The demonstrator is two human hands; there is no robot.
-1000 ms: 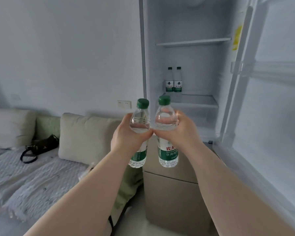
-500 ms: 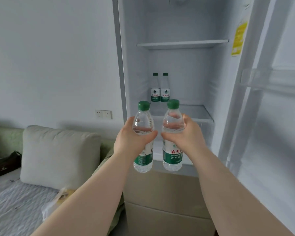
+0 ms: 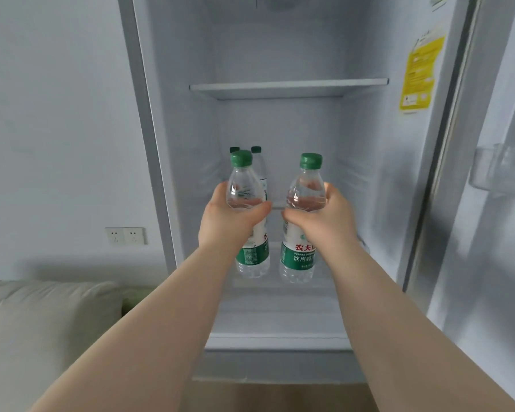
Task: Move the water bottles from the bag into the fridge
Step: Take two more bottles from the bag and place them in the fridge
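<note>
White fridge [image 3: 173, 144] interior: placing step in hand.
Clamped in the left grip [image 3: 229, 221] is the left bottle [image 3: 244, 179], in the right grip [image 3: 324, 221] the right bottle [image 3: 306, 182], both upright at the fridge mouth; setting down beside the stored bottles [image 3: 256, 150] at the fridge back is called for.

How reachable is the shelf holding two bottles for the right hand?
Probably yes: the fridge stands open, nothing shows between the right hand, gripping its bottle, and the shelf, whose space right of the two standing bottles looks free.
</note>
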